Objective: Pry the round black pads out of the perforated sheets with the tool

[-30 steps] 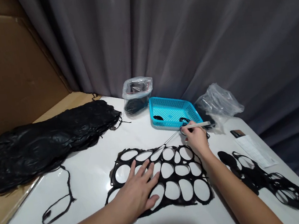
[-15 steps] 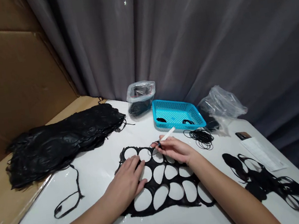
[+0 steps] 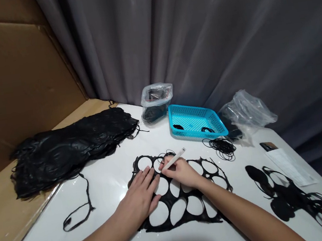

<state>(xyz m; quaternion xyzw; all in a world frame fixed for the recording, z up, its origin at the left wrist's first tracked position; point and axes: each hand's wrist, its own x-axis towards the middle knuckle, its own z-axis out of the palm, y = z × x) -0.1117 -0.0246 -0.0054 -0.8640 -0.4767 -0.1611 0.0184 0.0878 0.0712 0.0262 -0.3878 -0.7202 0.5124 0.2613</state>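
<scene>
A black sheet [image 3: 172, 198] full of large round and oval holes lies flat on the white table. My left hand [image 3: 139, 193] rests palm down on its left part, fingers stretched out. Over the sheet's upper middle, my right hand [image 3: 180, 171] is closed on a slim white pen-like tool [image 3: 175, 159], its back end pointing up to the right. The tool's tip is hidden by the fingers. Thin black loops [image 3: 166, 154] show just beyond these fingertips; I cannot tell whether they are held.
A stack of black sheets [image 3: 75, 148] lies at left by a cardboard box [image 3: 16, 73]. Behind stand a clear bag [image 3: 157, 103] and a blue basket [image 3: 200, 133]. Black rings [image 3: 223, 148], another plastic bag [image 3: 246, 110], a paper [image 3: 290, 166] and black scraps [image 3: 304, 204] are at right.
My right hand came left from near the basket to the sheet's upper middle with the white tool. A bundle of black rings now lies before the basket. My left hand stays on the sheet.
</scene>
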